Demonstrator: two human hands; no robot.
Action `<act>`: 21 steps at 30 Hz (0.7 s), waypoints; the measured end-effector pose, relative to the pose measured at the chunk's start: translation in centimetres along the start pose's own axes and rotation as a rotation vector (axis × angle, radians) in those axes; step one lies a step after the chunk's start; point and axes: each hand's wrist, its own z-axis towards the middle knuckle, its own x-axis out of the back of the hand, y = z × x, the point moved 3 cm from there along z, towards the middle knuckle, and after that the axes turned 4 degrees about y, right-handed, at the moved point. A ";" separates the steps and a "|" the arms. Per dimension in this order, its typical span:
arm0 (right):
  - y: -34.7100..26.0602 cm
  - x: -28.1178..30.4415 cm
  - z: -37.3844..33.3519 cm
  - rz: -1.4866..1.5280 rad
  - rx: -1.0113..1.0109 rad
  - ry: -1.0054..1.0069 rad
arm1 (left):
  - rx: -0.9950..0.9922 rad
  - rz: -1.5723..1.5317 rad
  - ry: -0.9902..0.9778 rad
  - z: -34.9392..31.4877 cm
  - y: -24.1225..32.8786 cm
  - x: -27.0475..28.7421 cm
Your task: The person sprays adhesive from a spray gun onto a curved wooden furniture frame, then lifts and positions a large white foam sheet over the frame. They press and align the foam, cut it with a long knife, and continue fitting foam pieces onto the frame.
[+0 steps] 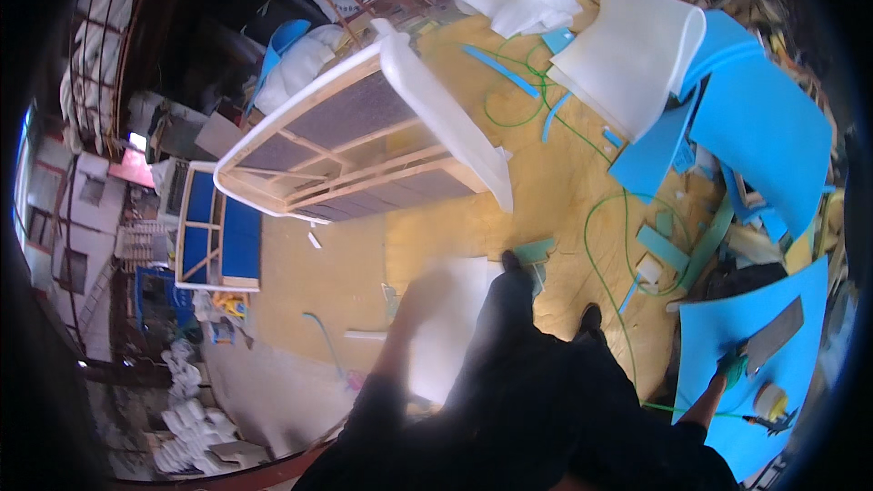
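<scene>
My left hand [432, 293] is badly blurred, at the edge of a white sheet [455, 327] beside my leg; its fingers cannot be made out. At the lower right, my right hand [731, 369] wears a green glove. Its fingers are closed at the near corner of a flat grey-brown rectangular piece [776, 335], above a bright blue foam sheet [709, 336]. Close to that hand on the blue sheet lies a spray gun [773, 422] with a pale yellowish cup [770, 402], and a green hose [705, 412] runs to it.
A large wooden frame with white foam edging [364, 141] stands ahead. A blue-backed frame [221, 227] is at the left. Blue foam sheets [764, 127] and a curled white sheet [627, 55] fill the right. A green hose [626, 245] loops over the floor among offcuts [664, 245].
</scene>
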 end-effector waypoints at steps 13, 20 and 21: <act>-46.0 -16.0 -24.8 1.032 0.482 -0.698 | -0.051 -0.078 0.211 23.5 -15.7 14.5; -78.7 -19.1 -43.7 0.937 0.735 -0.904 | -0.396 -0.036 0.370 41.8 -12.1 28.1; -82.6 -19.6 -45.3 0.982 0.910 -0.918 | -0.419 -0.019 0.396 44.4 -11.4 29.0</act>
